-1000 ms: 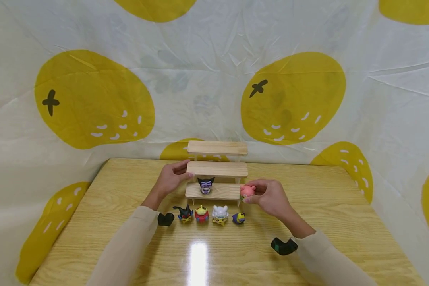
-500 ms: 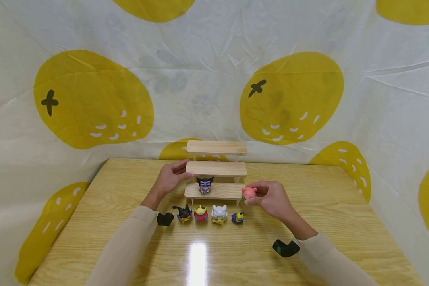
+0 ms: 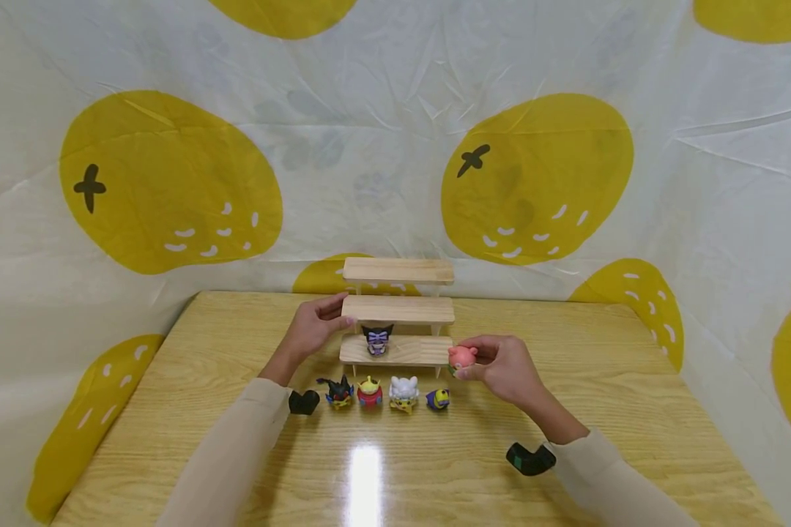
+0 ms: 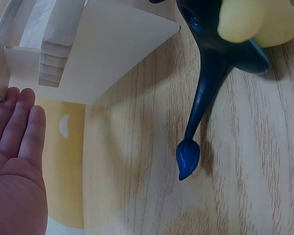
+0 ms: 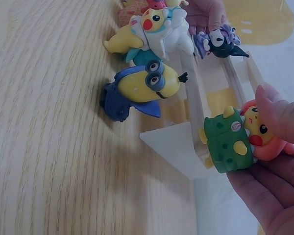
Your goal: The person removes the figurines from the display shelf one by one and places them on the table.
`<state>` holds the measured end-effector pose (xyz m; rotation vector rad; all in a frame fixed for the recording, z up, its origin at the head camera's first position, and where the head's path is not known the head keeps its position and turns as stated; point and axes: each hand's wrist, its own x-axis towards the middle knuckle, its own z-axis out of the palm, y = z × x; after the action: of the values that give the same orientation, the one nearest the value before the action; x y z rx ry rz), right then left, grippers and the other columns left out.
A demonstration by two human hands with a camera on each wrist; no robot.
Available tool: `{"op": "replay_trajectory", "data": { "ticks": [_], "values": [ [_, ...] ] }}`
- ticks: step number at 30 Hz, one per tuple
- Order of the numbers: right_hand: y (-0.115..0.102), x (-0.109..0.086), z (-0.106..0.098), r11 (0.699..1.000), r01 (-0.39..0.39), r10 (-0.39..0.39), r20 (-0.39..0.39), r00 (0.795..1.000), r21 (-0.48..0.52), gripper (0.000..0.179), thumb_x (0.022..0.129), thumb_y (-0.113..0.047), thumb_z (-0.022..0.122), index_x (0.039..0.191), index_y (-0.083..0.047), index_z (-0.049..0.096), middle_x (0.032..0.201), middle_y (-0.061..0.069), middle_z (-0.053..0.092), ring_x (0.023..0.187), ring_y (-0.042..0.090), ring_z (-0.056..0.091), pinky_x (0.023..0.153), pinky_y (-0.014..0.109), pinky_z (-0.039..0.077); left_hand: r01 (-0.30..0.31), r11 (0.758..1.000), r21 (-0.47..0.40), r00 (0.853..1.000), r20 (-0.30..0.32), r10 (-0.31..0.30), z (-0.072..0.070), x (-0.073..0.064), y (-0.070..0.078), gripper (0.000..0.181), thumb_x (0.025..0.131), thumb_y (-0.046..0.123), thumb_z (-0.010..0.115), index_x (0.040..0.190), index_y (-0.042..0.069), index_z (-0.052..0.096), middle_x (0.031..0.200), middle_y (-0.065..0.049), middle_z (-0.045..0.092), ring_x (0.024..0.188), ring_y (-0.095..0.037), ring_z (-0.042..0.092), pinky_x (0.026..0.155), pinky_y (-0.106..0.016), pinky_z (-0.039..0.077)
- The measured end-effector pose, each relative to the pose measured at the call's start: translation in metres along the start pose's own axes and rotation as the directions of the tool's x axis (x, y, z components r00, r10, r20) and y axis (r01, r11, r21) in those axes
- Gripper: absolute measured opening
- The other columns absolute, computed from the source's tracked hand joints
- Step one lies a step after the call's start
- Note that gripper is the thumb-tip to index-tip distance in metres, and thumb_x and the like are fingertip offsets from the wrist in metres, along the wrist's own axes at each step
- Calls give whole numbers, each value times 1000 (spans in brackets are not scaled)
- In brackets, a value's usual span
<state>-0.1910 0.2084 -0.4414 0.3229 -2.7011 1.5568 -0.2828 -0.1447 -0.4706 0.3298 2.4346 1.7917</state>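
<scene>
My right hand (image 3: 506,368) pinches a toy figurine (image 5: 230,142) with a pink hood, yellow face and green body between thumb and fingers. It is at the right end of the lowest step of a three-step wooden display stand (image 3: 398,310). My left hand (image 3: 308,329) grips the left end of the middle step, thumb in front and fingers behind. On the lowest step stands a black-and-purple figurine (image 3: 377,341). A row before the stand holds a black-hooded figurine (image 3: 339,394), a red-and-yellow one (image 3: 370,393), a white-hooded one (image 3: 403,394) and a blue-and-yellow minion (image 5: 146,88).
The wooden table (image 3: 395,468) runs under everything and carries a bright glare near its front. A white cloth (image 3: 362,183) with yellow fruit prints hangs right behind the stand. Black wrist pieces (image 3: 531,459) sit by both sleeves.
My right hand has moved slightly to the right with the pink-hooded figurine, away from the lowest step's end. My left hand keeps its place on the stand.
</scene>
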Motion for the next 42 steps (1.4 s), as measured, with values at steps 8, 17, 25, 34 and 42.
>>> {"op": "replay_trajectory", "data": {
  "ticks": [8, 17, 25, 34, 42],
  "values": [
    [2, -2, -1, 1000, -9, 9, 6, 1000, 13, 39, 80, -6, 90, 115, 3, 77, 110, 21, 79, 96, 26, 78, 74, 18, 61, 5, 1000, 8, 1000, -6, -5, 0, 0, 1, 65, 99, 20, 74, 157, 8, 48, 158, -17, 52, 144, -33, 54, 114, -48, 51],
    [4, -4, -2, 1000, -22, 22, 6, 1000, 1, 40, 80, -6, 89, 117, 3, 77, 110, 21, 79, 98, 28, 78, 75, 20, 62, 0, 1000, 17, 1000, -14, 0, -1, -1, 1, 64, 99, 21, 74, 157, 10, 49, 157, -18, 52, 143, -34, 55, 113, -48, 52],
    [7, -7, -3, 1000, -28, 28, 8, 1000, 11, 40, 80, -4, 89, 117, 4, 76, 111, 22, 78, 100, 29, 78, 75, 21, 62, -4, 1000, 17, 1000, -7, 4, -1, -1, -1, 64, 99, 21, 73, 157, 10, 48, 157, -18, 52, 143, -34, 55, 113, -49, 52],
    [10, -10, -3, 999, -45, 44, 18, 999, 27, 41, 80, -3, 89, 117, 5, 76, 112, 23, 78, 101, 31, 78, 75, 21, 63, 2, 1000, 22, 1000, -11, -1, 0, 2, -2, 65, 100, 21, 73, 158, 7, 46, 158, -18, 52, 143, -34, 55, 113, -47, 52],
    [13, -13, -3, 997, -72, 72, 16, 997, 24, 40, 79, -4, 89, 117, 4, 76, 112, 22, 78, 99, 28, 78, 74, 21, 62, -16, 1000, 5, 1000, -4, 16, 0, 2, -1, 66, 99, 18, 73, 157, 5, 45, 157, -19, 52, 142, -35, 56, 112, -47, 52]
  ]
}}
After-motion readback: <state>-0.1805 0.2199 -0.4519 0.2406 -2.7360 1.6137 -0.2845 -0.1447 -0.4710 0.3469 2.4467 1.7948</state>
